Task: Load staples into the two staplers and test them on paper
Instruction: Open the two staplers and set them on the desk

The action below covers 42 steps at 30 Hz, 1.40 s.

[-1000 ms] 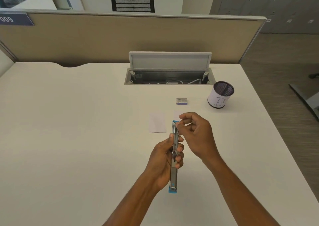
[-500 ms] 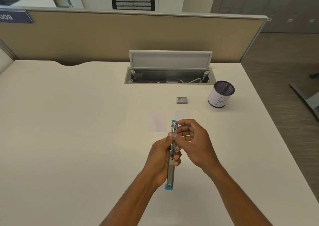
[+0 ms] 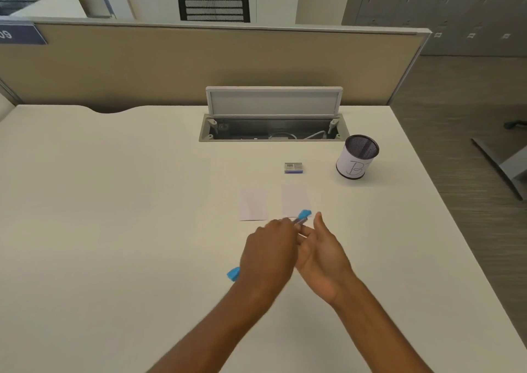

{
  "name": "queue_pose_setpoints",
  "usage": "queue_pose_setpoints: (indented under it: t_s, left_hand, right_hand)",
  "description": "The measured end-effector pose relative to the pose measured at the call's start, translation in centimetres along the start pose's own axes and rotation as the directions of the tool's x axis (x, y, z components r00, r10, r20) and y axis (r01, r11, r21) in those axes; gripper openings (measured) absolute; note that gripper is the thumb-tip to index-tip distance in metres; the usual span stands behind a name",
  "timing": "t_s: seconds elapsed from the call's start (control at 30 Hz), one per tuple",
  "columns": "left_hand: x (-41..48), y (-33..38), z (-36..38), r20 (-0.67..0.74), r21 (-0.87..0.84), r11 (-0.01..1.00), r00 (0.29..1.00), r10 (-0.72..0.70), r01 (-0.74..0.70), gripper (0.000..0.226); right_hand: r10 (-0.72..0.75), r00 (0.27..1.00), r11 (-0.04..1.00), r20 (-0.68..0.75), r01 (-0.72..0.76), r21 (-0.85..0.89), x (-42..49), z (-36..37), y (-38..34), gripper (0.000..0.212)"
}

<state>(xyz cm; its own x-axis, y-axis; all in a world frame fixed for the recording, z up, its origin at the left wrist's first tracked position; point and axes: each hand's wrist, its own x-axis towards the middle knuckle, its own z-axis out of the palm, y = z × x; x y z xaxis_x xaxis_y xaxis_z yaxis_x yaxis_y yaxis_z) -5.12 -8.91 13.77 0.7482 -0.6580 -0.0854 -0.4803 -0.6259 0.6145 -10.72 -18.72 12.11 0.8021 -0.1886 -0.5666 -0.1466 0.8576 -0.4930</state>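
Observation:
My left hand (image 3: 268, 255) is closed around a blue and metal stapler (image 3: 302, 217), which is folded out long and lies slanted; one blue end shows past my fingers and the other blue end sticks out at the lower left. My right hand (image 3: 322, 255) is beside it with palm up and fingers spread, its fingertips close to the stapler's upper end. Two small white paper slips lie just beyond the hands, one on the left (image 3: 253, 204) and one on the right (image 3: 295, 200). A small staple box (image 3: 293, 168) sits farther back. Only one stapler is in view.
A mesh pen cup (image 3: 356, 161) marked with a letter B stands at the right. An open cable hatch (image 3: 273, 128) with a raised lid is set into the white desk (image 3: 114, 215) at the back, in front of a beige partition. The desk's right edge drops to the floor.
The stapler has swung from pointing straight away to slanting right, with my left hand rolled over on top of it. My right hand has let go of its pinch and opened.

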Motion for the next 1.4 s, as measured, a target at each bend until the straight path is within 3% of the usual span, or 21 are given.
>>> queue_pose_setpoints:
  t_s: [0.03, 0.07, 0.1, 0.13, 0.17, 0.2, 0.23, 0.3, 0.37, 0.43, 0.47, 0.5, 0.6, 0.67, 0.77, 0.87, 1.03, 1.1, 1.23, 1.33, 1.4]
  left_hand:
    - [0.0, 0.3, -0.2, 0.139, 0.230, 0.972, 0.990, 0.008, -0.040, 0.019]
    - [-1.1, -0.4, 1.1, 0.376, 0.383, 0.920, 0.924, -0.068, -0.087, 0.028]
    - [-1.7, 0.5, 2.3, 0.508, 0.628, 0.747, 0.842, -0.180, -0.219, 0.036]
    - [-1.3, 1.3, 3.0, 0.455, 0.633, 0.761, 0.863, -0.219, -0.140, 0.040]
    - [-0.9, 1.1, 3.4, 0.440, 0.443, 0.896, 0.879, -0.184, -0.034, 0.039]
    - [-0.3, 2.1, 3.0, 0.278, 0.474, 0.880, 0.942, -0.189, 0.036, 0.034]
    - [0.1, 2.0, 2.8, 0.136, 0.503, 0.864, 0.987, -0.087, 0.007, 0.030]
    - [0.5, 1.3, 1.8, 0.020, 0.413, 0.909, 0.998, 0.057, -0.060, 0.024]
    - [1.1, 0.3, 1.6, -0.023, 0.228, 0.973, 0.999, -0.023, 0.028, 0.019]
    - [1.2, -0.9, 1.2, -0.012, -0.126, 0.985, 0.992, -0.123, 0.120, 0.028]
    - [1.4, -2.0, 1.2, 0.020, -0.332, 0.928, 0.985, -0.169, 0.166, 0.033]
    - [1.5, -2.8, 1.2, 0.063, -0.551, 0.806, 0.974, -0.219, 0.217, 0.034]
    - [0.6, -4.5, 1.3, 0.260, -0.875, 0.331, 0.920, -0.292, 0.352, 0.034]
    - [0.4, -5.2, 1.5, 0.312, -0.915, 0.170, 0.908, -0.279, 0.367, 0.036]
    - [0.4, -5.6, 1.7, 0.319, -0.939, 0.050, 0.914, -0.251, 0.341, 0.036]
    - [0.4, -5.1, 2.0, 0.314, -0.946, 0.001, 0.913, -0.262, 0.325, 0.034]
    - [0.1, -5.0, 2.5, 0.306, -0.950, -0.038, 0.904, -0.299, 0.309, 0.035]
    - [0.1, -5.0, 2.8, 0.302, -0.950, -0.022, 0.896, -0.325, 0.312, 0.035]
    - [0.1, -4.8, 3.4, 0.299, -0.950, -0.022, 0.889, -0.348, 0.311, 0.037]
    - [0.1, -4.5, 3.9, 0.313, -0.947, -0.042, 0.883, -0.350, 0.319, 0.037]
    - [0.1, -4.2, 4.2, 0.332, -0.942, -0.077, 0.878, -0.344, 0.326, 0.037]
  right_hand:
    - [0.027, 1.000, 0.999, 0.006, -0.027, 0.047, 0.0, -0.2, 0.7, 0.073]
    - [0.051, 0.999, 0.994, 0.020, -0.053, 0.098, 0.0, -0.4, 1.3, 0.074]
    - [0.064, 0.998, 0.988, 0.029, -0.068, 0.140, 0.0, -0.6, 1.8, 0.076]
    - [0.067, 0.997, 0.983, 0.028, -0.071, 0.171, 0.1, -0.9, 2.1, 0.076]
    - [0.061, 0.998, 0.981, 0.016, -0.063, 0.186, 0.2, -1.3, 2.4, 0.076]
    - [0.054, 0.999, 0.980, 0.004, -0.054, 0.191, 0.4, -1.5, 2.5, 0.076]
    - [0.042, 0.999, 0.981, -0.005, -0.040, 0.192, 0.6, -1.8, 2.5, 0.075]
    - [-0.001, 0.999, 0.987, -0.035, 0.007, 0.160, 1.2, -2.2, 2.6, 0.075]
    - [-0.077, 0.994, 0.994, -0.075, 0.082, 0.072, 1.8, -2.6, 2.3, 0.075]
    - [-0.159, 0.978, 0.987, -0.136, 0.153, -0.054, 2.3, -3.4, 1.9, 0.074]
    - [-0.212, 0.962, 0.971, -0.174, 0.187, -0.150, 2.5, -3.9, 1.7, 0.073]
    - [-0.272, 0.939, 0.943, -0.211, 0.216, -0.255, 2.6, -4.5, 1.5, 0.071]
    - [-0.479, 0.838, 0.800, -0.260, 0.296, -0.522, 2.9, -6.8, 1.3, 0.059]
    - [-0.596, 0.773, 0.663, -0.217, 0.320, -0.677, 3.0, -8.4, 1.7, 0.050]
    - [-0.656, 0.752, 0.465, -0.067, 0.333, -0.820, 3.0, -10.1, 2.6, 0.033]
    - [-0.685, 0.728, 0.374, 0.008, 0.361, -0.855, 3.0, -10.5, 2.5, 0.029]
    - [-0.794, 0.608, 0.273, 0.019, 0.385, -0.882, 1.5, -9.3, 0.9, 0.022]
    - [-0.740, 0.668, 0.263, 0.077, 0.394, -0.881, 0.2, -7.6, 0.5, 0.021]
    - [-0.456, 0.869, 0.248, 0.193, 0.332, -0.910, -1.9, -3.8, 1.6, 0.005]
    - [-0.404, 0.902, 0.166, 0.155, 0.239, -0.957, -2.4, -2.4, 3.1, 0.029]
    - [-0.454, 0.882, 0.053, 0.129, 0.172, -0.984, -2.0, -2.1, 3.9, 0.026]
